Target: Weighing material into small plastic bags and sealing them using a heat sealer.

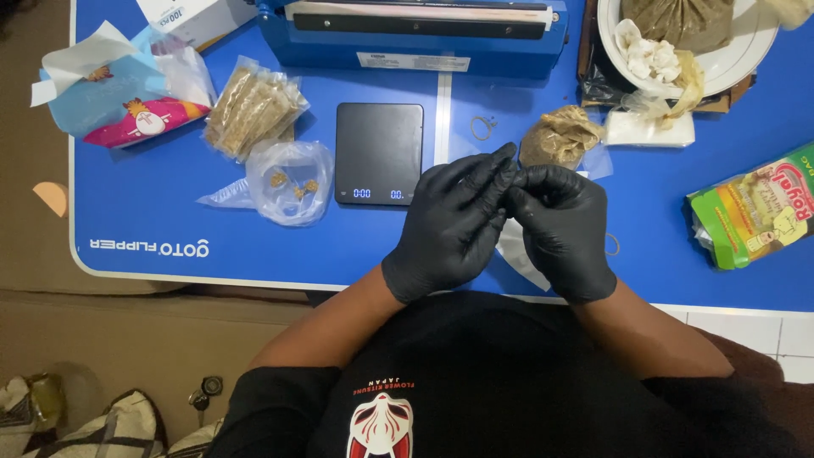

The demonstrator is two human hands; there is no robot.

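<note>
Two black-gloved hands meet above the near part of the blue tabletop [254,246], fingertips pressed together; the left hand [454,225] and the right hand [564,229] pinch something small between them that the gloves hide, so I cannot tell what it is. A clear plastic bag [515,254] shows under and between the hands, lying on the tabletop.

Just beyond the left hand sits one black digital scale [378,153], its display lit. Just beyond the right hand lies one small bag of brown crumbs [560,136], and one rubber band [483,127] rests between it and the scale. Farther out stands one blue heat sealer [415,38]. Left of the hands lie one loose clear bag with a few crumbs [288,182], a bundle of filled packets [253,108] and one colourful pouch [127,97]. Far out to the right, one white plate [729,51] carries a brown block and white pieces; one green packet [755,208] lies well to the right.

Bare blue surface lies open to the left of the hands toward the near edge, and between the right hand and the green packet.
</note>
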